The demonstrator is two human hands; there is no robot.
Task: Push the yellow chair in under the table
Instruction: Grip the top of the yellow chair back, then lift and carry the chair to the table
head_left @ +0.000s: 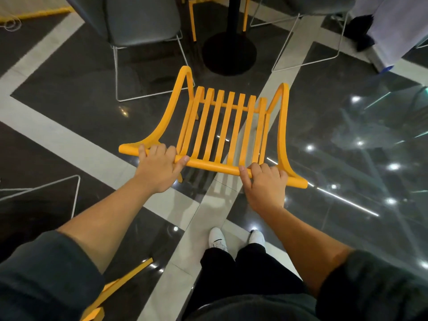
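A yellow slatted chair (222,126) stands on the floor in front of me, seen from above and behind. My left hand (159,169) grips the left part of its top back rail, and my right hand (265,181) grips the right part. Beyond the chair's seat stands the table's black pedestal (232,24) on its round black base (229,53). The tabletop is out of view.
A grey chair (141,22) with white wire legs stands at the back left, another with wire legs (308,56) at the back right. A second yellow chair's legs (193,22) show behind the pedestal. Yellow bars (120,283) lie near my left. My white shoes (217,238) stand below.
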